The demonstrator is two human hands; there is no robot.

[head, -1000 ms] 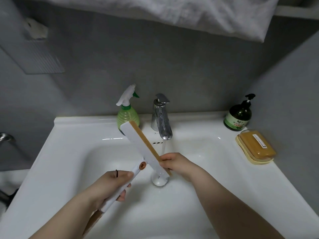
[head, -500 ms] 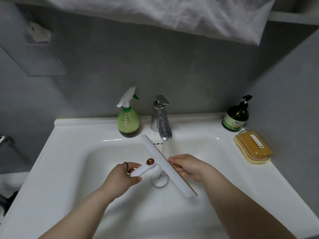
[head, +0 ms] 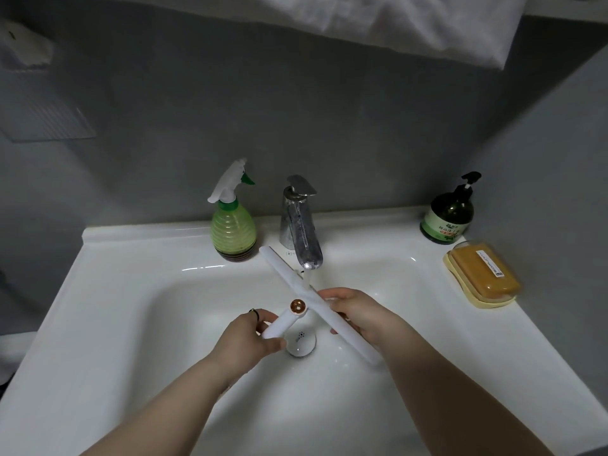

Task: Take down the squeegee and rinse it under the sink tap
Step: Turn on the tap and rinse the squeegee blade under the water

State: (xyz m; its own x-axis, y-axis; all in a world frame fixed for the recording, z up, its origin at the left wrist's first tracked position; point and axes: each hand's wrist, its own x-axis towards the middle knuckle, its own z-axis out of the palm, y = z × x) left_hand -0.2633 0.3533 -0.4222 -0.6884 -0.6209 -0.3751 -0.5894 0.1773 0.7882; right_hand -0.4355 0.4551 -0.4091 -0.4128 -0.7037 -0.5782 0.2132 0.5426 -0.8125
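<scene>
The white T-shaped squeegee is held over the basin of the white sink. Its long blade runs slantwise from 11 o'clock, just under the spout, down to 5 o'clock. The left hand is curled round the short handle, which points to 7 o'clock from the copper-coloured cap at the joint. The right hand grips the blade near its middle, thumb on top and fingers wrapped beneath. Water runs from the chrome tap at 12 o'clock of the basin and lands on the blade just above the right thumb. The drain plug sits below the handle. On the rim stand a green spray bottle at 11 o'clock and a dark pump bottle at 2 o'clock. An orange soap bar in a yellow dish lies at 3 o'clock.
</scene>
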